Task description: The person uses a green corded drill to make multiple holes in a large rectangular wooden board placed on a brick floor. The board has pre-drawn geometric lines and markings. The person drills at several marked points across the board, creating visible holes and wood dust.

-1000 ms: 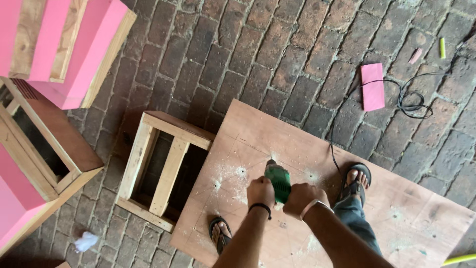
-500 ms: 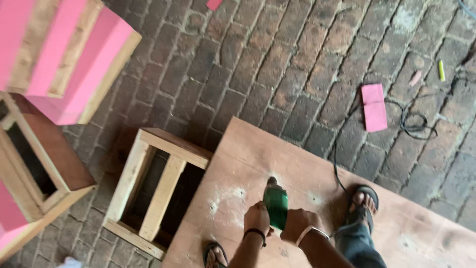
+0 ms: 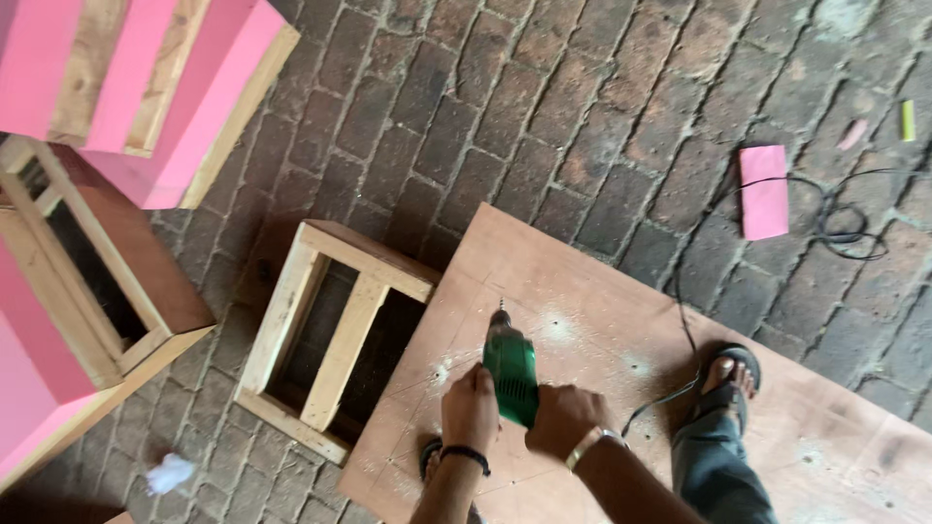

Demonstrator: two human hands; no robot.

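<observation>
Item: green power drill (image 3: 512, 367), held in both of your hands above the plywood sheet (image 3: 602, 291), bit pointing away from you toward the sheet's far corner; whether the tip touches the wood is hard to tell from this angle. Your left hand (image 3: 471, 409), black band at the wrist, wraps the drill's left side; your right hand (image 3: 562, 417), metal bangle at the wrist, is closed around its rear. Pale sawdust patches dot the sheet. Your sandalled foot (image 3: 726, 380) stands on it. Wooden frame (image 3: 330, 335) lies just left; pink card (image 3: 764, 191) and black cable (image 3: 840, 228) on brick floor (image 3: 544, 107).
</observation>
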